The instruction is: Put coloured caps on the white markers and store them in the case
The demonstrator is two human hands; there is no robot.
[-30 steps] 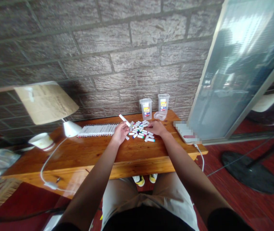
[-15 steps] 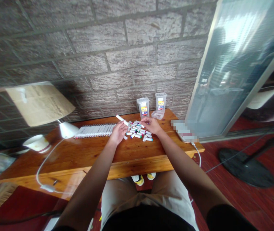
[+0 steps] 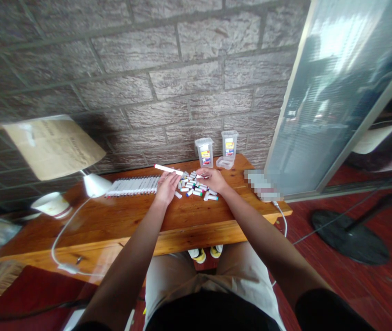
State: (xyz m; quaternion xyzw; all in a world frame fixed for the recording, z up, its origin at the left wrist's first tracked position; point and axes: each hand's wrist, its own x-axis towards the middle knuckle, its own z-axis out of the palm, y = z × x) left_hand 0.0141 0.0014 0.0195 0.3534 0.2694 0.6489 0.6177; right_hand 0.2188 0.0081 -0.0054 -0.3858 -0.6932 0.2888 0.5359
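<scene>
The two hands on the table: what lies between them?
In the head view, a loose heap of small marker caps lies on the wooden table between the left hand, which holds a white marker, and the right hand.

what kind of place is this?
Probably a home or small studio desk: a wooden table against a brick-pattern wall, a white desk lamp, and loose markers beside clear marker tubs.
</scene>
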